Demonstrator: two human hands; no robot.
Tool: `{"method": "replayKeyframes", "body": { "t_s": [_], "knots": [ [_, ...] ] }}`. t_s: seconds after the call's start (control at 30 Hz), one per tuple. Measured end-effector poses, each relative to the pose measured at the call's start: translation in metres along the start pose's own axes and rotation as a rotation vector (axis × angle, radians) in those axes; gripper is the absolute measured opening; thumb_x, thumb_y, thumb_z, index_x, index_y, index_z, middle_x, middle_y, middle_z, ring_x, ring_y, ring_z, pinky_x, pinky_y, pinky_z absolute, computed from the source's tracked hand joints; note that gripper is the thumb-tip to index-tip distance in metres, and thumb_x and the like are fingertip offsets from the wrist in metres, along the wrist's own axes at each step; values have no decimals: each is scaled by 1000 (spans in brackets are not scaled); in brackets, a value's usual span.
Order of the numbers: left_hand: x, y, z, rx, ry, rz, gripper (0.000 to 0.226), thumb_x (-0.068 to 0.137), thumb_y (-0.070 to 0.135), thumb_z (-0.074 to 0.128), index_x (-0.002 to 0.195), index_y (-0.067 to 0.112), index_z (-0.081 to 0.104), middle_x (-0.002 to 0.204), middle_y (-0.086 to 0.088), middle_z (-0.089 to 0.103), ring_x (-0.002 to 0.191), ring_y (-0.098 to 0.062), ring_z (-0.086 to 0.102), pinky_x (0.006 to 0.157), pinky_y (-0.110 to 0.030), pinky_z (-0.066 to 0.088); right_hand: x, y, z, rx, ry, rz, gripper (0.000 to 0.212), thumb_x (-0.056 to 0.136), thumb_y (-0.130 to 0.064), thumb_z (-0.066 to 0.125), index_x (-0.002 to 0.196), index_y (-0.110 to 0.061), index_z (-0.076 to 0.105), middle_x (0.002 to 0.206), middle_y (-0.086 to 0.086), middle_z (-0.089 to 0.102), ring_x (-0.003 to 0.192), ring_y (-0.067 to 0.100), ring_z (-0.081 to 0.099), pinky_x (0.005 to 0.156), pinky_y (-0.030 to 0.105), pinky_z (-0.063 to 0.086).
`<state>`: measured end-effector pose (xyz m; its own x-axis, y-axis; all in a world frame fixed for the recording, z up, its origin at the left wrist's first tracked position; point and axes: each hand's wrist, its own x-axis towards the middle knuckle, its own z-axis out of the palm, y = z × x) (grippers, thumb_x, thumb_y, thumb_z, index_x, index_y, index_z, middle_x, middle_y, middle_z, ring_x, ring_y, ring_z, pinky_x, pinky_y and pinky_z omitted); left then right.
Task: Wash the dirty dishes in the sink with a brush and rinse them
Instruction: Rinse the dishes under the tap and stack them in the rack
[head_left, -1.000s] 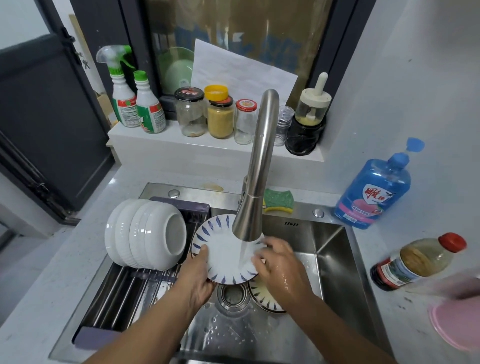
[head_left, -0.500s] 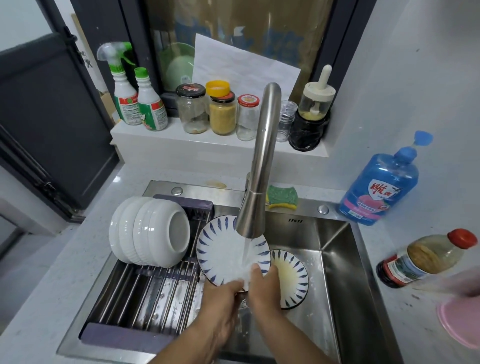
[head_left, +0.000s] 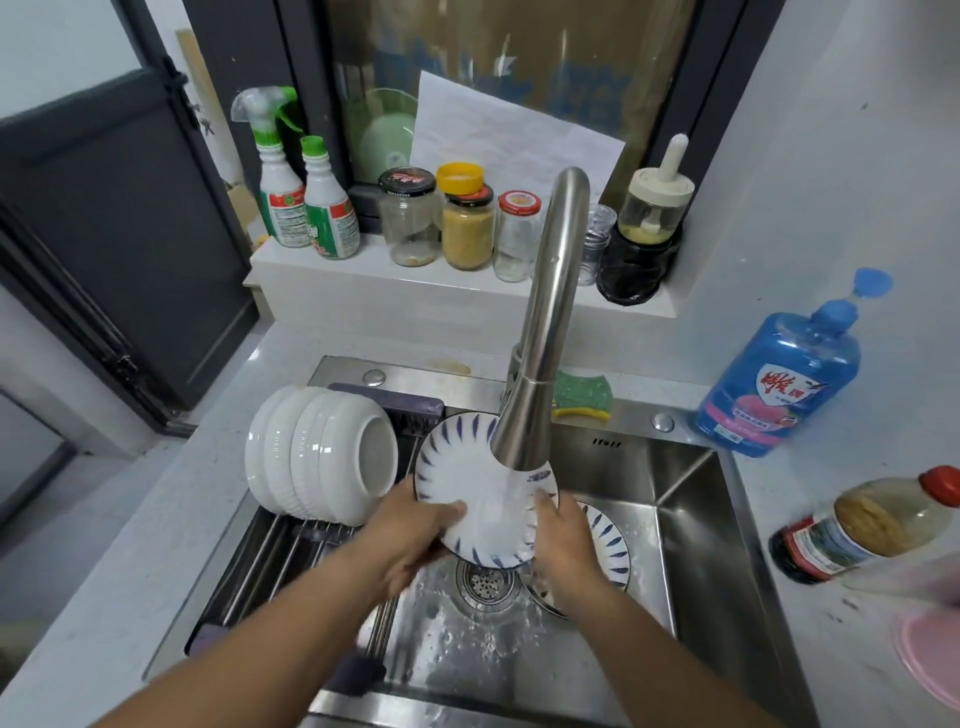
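A white plate with blue rim strokes (head_left: 457, 467) is tilted under the steel faucet (head_left: 545, 322), and water runs onto its face. My left hand (head_left: 410, 535) grips its lower left edge with the thumb on the face. My right hand (head_left: 563, 540) holds its right edge. Under my right hand, a second blue-striped plate (head_left: 608, 540) lies on the bottom of the steel sink (head_left: 691, 525), next to the drain (head_left: 483, 579). No brush is in view.
Several white bowls (head_left: 322, 457) stand on edge on a roll-up drying rack (head_left: 270, 566) over the sink's left part. A green-yellow sponge (head_left: 579, 397) lies behind the faucet. A blue soap bottle (head_left: 779, 384), a sauce bottle (head_left: 872, 525) and a pink dish (head_left: 930, 665) are on the right counter.
Both hands have shifted along the plate's rim, the left from the bottom edge to the lower left, the right to the right side. The plate has stayed under the running water.
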<state>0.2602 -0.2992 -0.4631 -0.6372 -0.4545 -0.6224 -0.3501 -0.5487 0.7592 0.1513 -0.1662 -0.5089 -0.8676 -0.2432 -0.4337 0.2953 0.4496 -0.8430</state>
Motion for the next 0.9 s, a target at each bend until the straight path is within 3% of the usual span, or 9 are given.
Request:
{"method": "replayKeyframes", "body": {
  "t_s": [0.13,0.27,0.4,0.5,0.6,0.7,0.77,0.83,0.9],
  "knots": [
    [-18,-44,28,-170,68,52,51,82,-26,56,122,5,63,104,-12,78,96,-30,76,81,-41,61,-22,15,31,169,46,201,25,106,-31,44,119,-13,57,111,13,69,90,29,64,86,45,54],
    [-14,-39,16,-117,69,26,55,82,-28,51,126,4,59,110,-14,76,92,-33,76,81,-51,62,-15,18,21,36,49,120,30,102,-37,44,116,-12,55,108,14,66,94,33,66,88,48,56],
    [-15,-15,6,-50,-42,-3,33,100,-2,55,128,16,56,111,-7,77,93,-27,77,80,-54,61,1,-7,-7,-442,146,-120,20,102,-30,52,119,-19,51,114,8,63,104,33,61,78,37,45],
    [-20,-3,10,-86,-47,-2,25,108,31,47,124,18,60,105,-4,79,94,-25,77,81,-54,61,-3,-22,-6,-716,243,-391,41,97,-30,61,136,-24,50,133,2,53,122,27,51,96,41,45],
    [-25,2,14,-56,-78,-8,46,105,54,35,121,21,64,106,-5,79,98,-25,76,87,-55,59,-15,-31,12,-660,86,-364,42,99,-31,56,139,-24,46,142,3,50,137,29,42,114,44,37],
    [-25,3,15,8,-115,-6,57,101,65,27,123,30,67,112,-1,77,104,-23,74,88,-55,59,-28,-35,20,-829,-272,-437,49,107,-48,27,154,-33,31,166,6,20,154,30,10,127,47,5],
    [-24,6,15,67,-111,-10,65,100,68,22,120,29,70,112,0,77,104,-17,74,83,-45,61,-38,-39,17,-778,-491,-573,50,111,-42,19,160,-32,21,170,-6,5,154,8,-3,126,46,1],
    [-22,9,12,85,-81,-27,74,100,69,20,114,19,73,106,-5,79,98,-15,76,79,-39,60,-51,-40,12,-670,-601,-697,49,111,-40,18,159,-34,22,168,-16,12,145,-12,-2,126,36,3],
    [-16,13,8,79,-39,-50,78,98,72,24,118,13,70,104,-9,79,97,-21,76,84,-43,61,-55,-29,2,-727,-633,-781,49,110,-43,18,159,-37,21,167,-20,14,148,-11,1,125,30,1]
  ]
}}
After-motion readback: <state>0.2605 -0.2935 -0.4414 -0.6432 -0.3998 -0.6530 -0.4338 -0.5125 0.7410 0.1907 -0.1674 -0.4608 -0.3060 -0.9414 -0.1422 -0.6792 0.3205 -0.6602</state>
